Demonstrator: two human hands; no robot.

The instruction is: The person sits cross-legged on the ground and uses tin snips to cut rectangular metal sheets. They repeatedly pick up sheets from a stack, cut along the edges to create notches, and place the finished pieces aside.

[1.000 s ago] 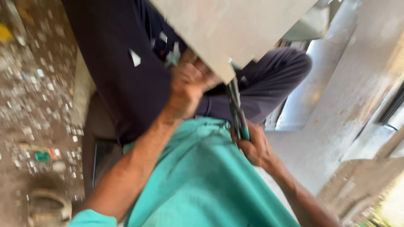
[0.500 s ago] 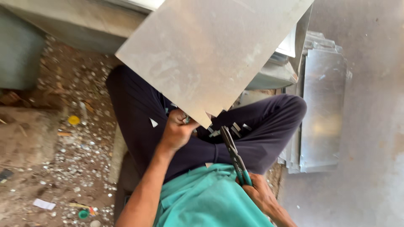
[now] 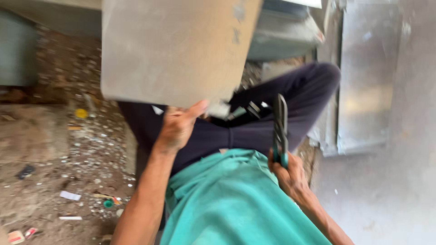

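The grey tile (image 3: 177, 50) is being seen squarer to the view than half a second ago, its lower edge now lying level, while the pliers (image 3: 280, 129) are being carried clear of it and stood nearly upright, where before they were angled in under its corner.

The tile is being gripped at its bottom edge by the left hand (image 3: 179, 127), the thumb laid along the edge toward 2 o'clock and the fingers hidden behind the slab. The teal-handled pliers are being clasped around their handles by the right hand (image 3: 288, 174), with the dark jaws pointing to 12 o'clock; whether the jaws are parted cannot be told through the blur.

The tile is being held up in the upper middle of the view, at 11 o'clock from the pliers and well apart from them. The dark trousers (image 3: 254, 131) are being crossed beneath both hands, and the teal shirt (image 3: 227, 204) is filling the view at 6 o'clock. A stack of pale tiles (image 3: 368, 77) is being leaned against the wall at 3 o'clock. The dirt ground (image 3: 54, 149), at 9 o'clock, is being littered with small chips and scraps.
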